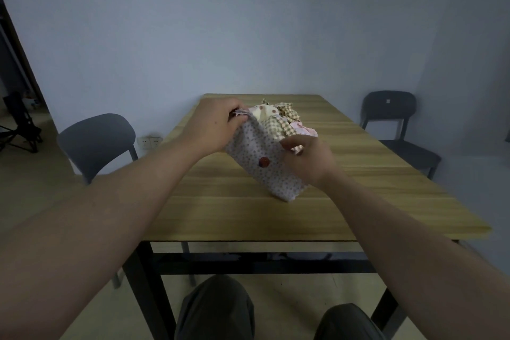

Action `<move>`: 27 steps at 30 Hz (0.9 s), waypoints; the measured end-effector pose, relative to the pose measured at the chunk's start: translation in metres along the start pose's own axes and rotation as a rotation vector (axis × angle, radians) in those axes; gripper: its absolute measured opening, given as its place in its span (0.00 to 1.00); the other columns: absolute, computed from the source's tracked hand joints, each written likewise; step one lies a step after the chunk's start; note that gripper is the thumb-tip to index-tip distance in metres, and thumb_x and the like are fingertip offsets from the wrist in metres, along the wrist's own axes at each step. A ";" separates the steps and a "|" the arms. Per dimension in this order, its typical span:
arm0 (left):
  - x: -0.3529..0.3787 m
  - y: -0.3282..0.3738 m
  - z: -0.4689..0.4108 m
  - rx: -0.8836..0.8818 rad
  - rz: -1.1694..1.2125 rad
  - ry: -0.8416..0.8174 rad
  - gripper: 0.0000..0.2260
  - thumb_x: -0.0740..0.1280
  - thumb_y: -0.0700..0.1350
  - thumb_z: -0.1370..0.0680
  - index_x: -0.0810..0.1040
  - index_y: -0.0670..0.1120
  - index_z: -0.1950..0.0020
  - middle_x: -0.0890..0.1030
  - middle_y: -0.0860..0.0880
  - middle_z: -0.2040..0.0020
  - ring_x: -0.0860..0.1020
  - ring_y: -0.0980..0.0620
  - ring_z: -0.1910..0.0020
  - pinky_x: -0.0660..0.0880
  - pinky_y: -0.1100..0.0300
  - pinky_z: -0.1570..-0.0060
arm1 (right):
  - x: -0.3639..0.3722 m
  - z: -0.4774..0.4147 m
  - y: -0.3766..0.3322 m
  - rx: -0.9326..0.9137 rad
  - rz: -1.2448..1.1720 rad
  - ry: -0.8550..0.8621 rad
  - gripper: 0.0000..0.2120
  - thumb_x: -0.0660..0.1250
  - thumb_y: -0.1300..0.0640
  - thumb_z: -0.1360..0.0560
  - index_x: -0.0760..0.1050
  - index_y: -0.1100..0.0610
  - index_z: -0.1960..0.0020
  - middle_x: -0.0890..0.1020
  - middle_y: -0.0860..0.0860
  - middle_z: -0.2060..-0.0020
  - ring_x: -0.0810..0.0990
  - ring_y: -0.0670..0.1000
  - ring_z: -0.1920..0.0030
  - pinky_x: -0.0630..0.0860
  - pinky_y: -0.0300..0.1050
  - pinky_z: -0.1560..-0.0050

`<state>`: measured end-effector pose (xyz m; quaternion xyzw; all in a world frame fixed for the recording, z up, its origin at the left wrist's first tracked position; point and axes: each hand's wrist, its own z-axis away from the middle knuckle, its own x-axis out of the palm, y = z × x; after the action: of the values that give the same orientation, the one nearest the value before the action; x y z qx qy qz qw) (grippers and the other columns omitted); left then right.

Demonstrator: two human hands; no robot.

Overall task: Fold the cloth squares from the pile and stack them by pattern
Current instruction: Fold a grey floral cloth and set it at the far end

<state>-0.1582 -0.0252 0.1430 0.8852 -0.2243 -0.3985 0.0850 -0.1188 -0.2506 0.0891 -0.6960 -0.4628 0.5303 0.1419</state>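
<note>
Early going: left hand (214,127) and right hand (306,159) both pinch one dotted cloth (265,163), pile (284,119) waits mid-table (220,201), no stacks visible.

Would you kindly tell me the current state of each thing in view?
dotted cloth: held by both hands, near end seemingly down on the table.
cloth pile: crumpled, unfolded, behind the dotted cloth.
left hand: pinches the cloth's far corner.
right hand: grips its right edge.
grey chair: unoccupied, left of table.
dark chair: unoccupied, right of table.
</note>
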 end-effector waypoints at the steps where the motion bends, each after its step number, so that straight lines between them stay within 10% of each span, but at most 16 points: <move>1: 0.001 0.001 0.000 0.009 0.001 0.001 0.07 0.70 0.44 0.20 0.85 0.46 0.43 0.85 0.50 0.48 0.81 0.51 0.48 0.75 0.57 0.46 | 0.002 0.001 -0.003 -0.002 -0.095 -0.012 0.12 0.68 0.60 0.23 0.83 0.51 0.43 0.84 0.45 0.53 0.80 0.45 0.61 0.73 0.32 0.62; 5: 0.001 0.004 0.001 0.055 0.004 -0.012 0.07 0.70 0.44 0.20 0.85 0.47 0.44 0.85 0.52 0.49 0.80 0.54 0.51 0.72 0.61 0.51 | 0.010 0.000 -0.011 0.063 -0.361 -0.064 0.08 0.63 0.57 0.20 0.81 0.52 0.50 0.85 0.52 0.55 0.84 0.62 0.68 0.69 0.42 0.76; 15: -0.005 0.011 0.002 0.106 -0.007 -0.052 0.05 0.72 0.46 0.21 0.87 0.47 0.48 0.85 0.52 0.57 0.79 0.54 0.58 0.71 0.60 0.58 | 0.027 -0.006 -0.024 -0.110 -0.055 0.137 0.13 0.71 0.41 0.25 0.80 0.46 0.45 0.80 0.44 0.54 0.78 0.46 0.60 0.78 0.47 0.64; 19: -0.007 0.015 0.003 0.132 -0.006 -0.056 0.06 0.72 0.46 0.21 0.87 0.48 0.47 0.86 0.53 0.54 0.78 0.58 0.57 0.69 0.65 0.56 | 0.028 -0.009 -0.030 -0.091 0.018 0.172 0.06 0.65 0.55 0.23 0.81 0.55 0.52 0.82 0.49 0.58 0.79 0.54 0.56 0.78 0.53 0.52; 27: -0.010 0.015 -0.002 0.085 0.006 -0.040 0.06 0.71 0.46 0.20 0.86 0.49 0.47 0.86 0.53 0.54 0.81 0.53 0.55 0.77 0.52 0.50 | 0.021 0.001 -0.028 -0.169 0.162 0.172 0.09 0.57 0.69 0.27 0.68 0.56 0.54 0.72 0.49 0.63 0.67 0.50 0.62 0.66 0.51 0.62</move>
<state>-0.1675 -0.0344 0.1559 0.8793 -0.2455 -0.4059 0.0440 -0.1330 -0.2194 0.0955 -0.7835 -0.4340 0.4376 0.0787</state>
